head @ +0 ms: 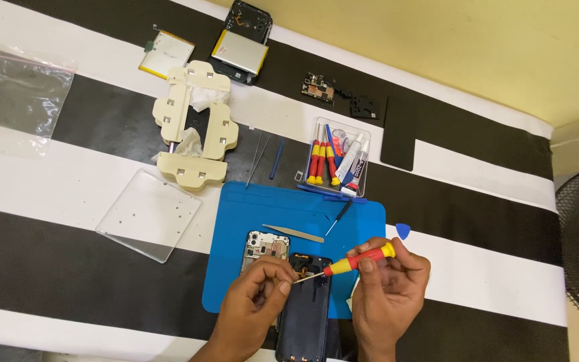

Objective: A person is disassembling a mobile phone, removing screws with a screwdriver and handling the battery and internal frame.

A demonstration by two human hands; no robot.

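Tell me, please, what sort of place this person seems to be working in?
Probably a phone repair bench: an opened dark phone body lies on a blue rubber work mat, the right hand holds a red-and-yellow screwdriver, and a clear plastic tray of similar tools stands nearby.

Phone repair workbench, blue work mat (249, 201), tray of screwdrivers (340, 158), opened phones (241, 41), loose batteries (166, 53)

A clear plastic bag (18, 94) lies flat (crumpled) near the desk's left edge; a white-labelled glue tube (355, 169) stands in a clear tray (364, 137) toward the far edge.
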